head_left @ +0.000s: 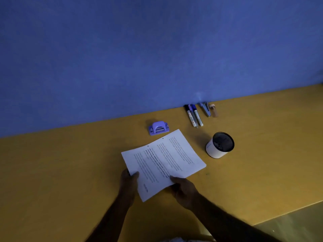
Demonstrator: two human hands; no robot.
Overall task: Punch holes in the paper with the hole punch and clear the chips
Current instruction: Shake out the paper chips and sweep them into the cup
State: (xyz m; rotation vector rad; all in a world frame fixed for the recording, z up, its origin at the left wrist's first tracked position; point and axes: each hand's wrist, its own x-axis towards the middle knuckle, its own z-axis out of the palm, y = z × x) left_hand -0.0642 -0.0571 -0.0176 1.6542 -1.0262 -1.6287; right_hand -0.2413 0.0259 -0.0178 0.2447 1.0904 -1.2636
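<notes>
Head view shows both hands holding the paper [163, 162] at its near edge, over the yellow counter [70, 172]. Left hand [128, 180] pinches the near left side, thumb on top of the sheet and fingers under it, so that grip is closed on the paper. Right hand [183, 189] clasps the near right edge the same way, thumb lying over the printed face. Printed text covers the sheet, and two small dark holes show along its far edge. Just beyond that edge, close to the paper but not touching it, the purple punch [158, 128] sits on the counter near the blue wall [157, 49]. To the right of the paper stands a white cup [219, 144] with a dark inside. Farther back, against the wall, lie two markers [194, 115], a blue stapler [204, 109] and a small tan object [214, 110] too blurred to identify.
</notes>
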